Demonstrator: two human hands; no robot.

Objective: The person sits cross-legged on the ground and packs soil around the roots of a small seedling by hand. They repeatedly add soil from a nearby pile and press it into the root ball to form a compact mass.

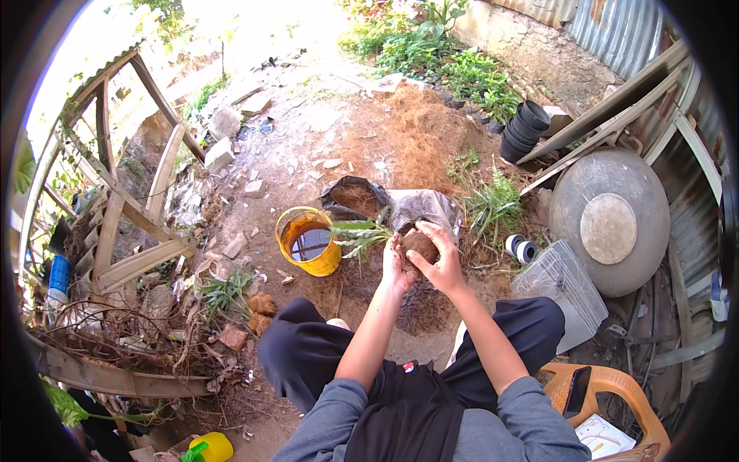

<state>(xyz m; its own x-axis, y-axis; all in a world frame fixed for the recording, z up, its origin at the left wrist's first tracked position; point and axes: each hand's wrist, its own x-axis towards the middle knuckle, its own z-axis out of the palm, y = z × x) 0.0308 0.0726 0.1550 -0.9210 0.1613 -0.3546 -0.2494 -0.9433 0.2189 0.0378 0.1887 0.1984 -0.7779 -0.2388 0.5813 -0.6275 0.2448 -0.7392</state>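
Between my two hands, just above my lap, is a plant's brown fibre-wrapped root ball (416,246). Its long green leaves (360,234) stick out to the left. My left hand (394,266) grips the ball from its left side, near the base of the leaves. From the right, the fingers of my right hand (440,259) curl over the top, with the thumb across the front. A yellow bucket (322,266) of dark liquid stands left of the plant. Just beyond it sits a black bag (332,206) with brown fibre inside, beside a pale plastic sheet (431,206).
Loose coir fibre (404,135) covers the ground ahead. At right are stacked black pots (526,129), tape-like rolls (522,248), a clear plastic sheet (566,289) and a large round grey vessel (643,192). More plants with fibre balls (262,306) lie left of my knee. An orange chair (627,393) stands behind right.
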